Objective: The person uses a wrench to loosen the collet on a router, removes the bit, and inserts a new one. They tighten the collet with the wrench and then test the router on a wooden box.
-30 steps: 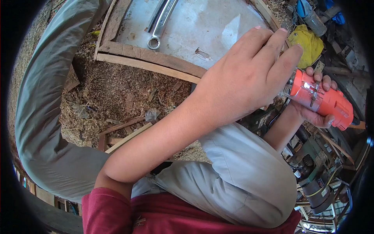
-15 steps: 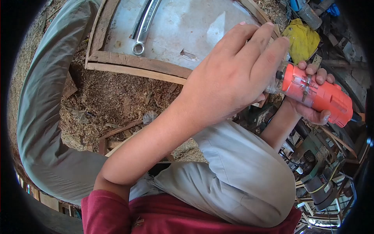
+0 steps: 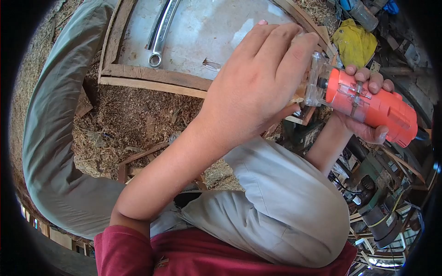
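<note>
Currently, the right hand [image 3: 361, 129] holds the orange power tool [image 3: 391, 110] around its body, beyond the right edge of the framed panel [image 3: 193, 34]. Its long axis runs sideways, sloping slightly downward to the right, so the transparent base [image 3: 314, 83] faces the nearer left hand [image 3: 264, 76]; whether this one grips something I cannot tell, because its palm is hidden.
</note>
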The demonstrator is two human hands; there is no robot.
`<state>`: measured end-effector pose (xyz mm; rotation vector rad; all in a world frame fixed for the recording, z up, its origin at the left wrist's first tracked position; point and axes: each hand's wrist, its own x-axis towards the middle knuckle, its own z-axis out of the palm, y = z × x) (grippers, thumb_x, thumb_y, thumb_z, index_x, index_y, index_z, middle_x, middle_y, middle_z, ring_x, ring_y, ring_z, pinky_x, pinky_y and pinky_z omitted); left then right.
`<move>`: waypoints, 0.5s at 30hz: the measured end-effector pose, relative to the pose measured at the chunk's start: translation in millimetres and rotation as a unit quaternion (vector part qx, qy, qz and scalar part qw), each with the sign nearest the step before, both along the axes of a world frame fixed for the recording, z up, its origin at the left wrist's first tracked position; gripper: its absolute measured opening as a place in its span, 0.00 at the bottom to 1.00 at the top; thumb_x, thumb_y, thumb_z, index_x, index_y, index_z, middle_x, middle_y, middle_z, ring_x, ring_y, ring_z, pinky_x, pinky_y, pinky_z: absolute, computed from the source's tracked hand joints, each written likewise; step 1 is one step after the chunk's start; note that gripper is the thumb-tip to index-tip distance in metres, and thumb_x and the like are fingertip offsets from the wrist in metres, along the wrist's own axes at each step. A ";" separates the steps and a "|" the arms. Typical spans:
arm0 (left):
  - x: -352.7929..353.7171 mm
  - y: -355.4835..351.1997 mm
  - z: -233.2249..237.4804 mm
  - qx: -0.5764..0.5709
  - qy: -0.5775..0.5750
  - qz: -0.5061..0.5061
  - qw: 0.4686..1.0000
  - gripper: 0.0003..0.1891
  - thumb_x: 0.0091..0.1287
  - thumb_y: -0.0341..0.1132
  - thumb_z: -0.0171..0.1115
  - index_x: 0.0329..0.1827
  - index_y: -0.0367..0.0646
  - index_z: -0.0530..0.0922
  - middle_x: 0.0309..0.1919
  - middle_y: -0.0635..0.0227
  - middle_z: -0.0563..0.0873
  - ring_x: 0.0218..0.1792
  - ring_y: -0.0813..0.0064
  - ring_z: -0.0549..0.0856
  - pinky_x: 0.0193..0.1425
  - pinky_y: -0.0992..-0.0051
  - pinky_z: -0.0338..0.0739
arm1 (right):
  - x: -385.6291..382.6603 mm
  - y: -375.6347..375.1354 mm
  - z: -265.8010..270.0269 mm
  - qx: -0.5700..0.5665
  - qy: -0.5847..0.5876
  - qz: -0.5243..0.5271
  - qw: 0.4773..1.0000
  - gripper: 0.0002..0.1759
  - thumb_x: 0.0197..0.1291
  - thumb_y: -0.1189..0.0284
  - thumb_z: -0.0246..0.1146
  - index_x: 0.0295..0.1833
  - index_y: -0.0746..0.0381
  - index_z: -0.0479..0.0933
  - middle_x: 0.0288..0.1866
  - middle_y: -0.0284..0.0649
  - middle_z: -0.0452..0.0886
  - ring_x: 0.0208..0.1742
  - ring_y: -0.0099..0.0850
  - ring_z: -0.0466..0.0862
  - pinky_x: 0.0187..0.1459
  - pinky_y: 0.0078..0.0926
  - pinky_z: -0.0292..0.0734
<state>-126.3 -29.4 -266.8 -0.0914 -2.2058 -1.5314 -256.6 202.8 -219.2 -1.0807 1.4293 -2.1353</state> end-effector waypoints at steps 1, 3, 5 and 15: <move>0.3 -0.3 0.2 -0.003 -0.002 -0.002 1.000 0.56 0.32 0.32 0.86 0.72 0.38 0.69 0.65 0.53 0.79 0.64 0.47 0.79 0.74 0.50 0.72 | -0.2 -0.9 -0.7 -0.001 0.006 0.003 1.000 0.42 0.59 0.45 0.68 0.73 0.58 0.70 0.60 0.46 0.81 0.62 0.51 0.80 0.68 0.60 0.69; 0.9 -1.6 1.7 -0.008 -0.011 -0.007 1.000 0.56 0.31 0.32 0.86 0.73 0.38 0.69 0.65 0.53 0.79 0.64 0.46 0.79 0.74 0.51 0.72 | -1.1 -1.5 -1.2 -0.002 0.019 0.009 1.000 0.43 0.60 0.45 0.68 0.73 0.58 0.69 0.60 0.46 0.81 0.62 0.51 0.81 0.67 0.61 0.70; 1.5 -1.9 2.5 -0.009 -0.017 -0.007 1.000 0.56 0.31 0.32 0.86 0.73 0.38 0.69 0.64 0.53 0.79 0.64 0.46 0.79 0.74 0.50 0.72 | -1.5 -1.2 0.3 0.011 0.035 0.009 0.999 0.43 0.61 0.45 0.68 0.74 0.58 0.68 0.60 0.47 0.80 0.62 0.51 0.81 0.67 0.61 0.70; 1.8 -6.4 4.9 -0.027 -0.036 -0.023 0.999 0.56 0.31 0.30 0.86 0.72 0.37 0.70 0.63 0.52 0.78 0.62 0.45 0.79 0.73 0.51 0.73 | -2.3 -11.0 0.1 0.000 0.075 0.028 0.997 0.44 0.63 0.49 0.67 0.76 0.63 0.63 0.60 0.52 0.80 0.60 0.55 0.82 0.64 0.60 0.76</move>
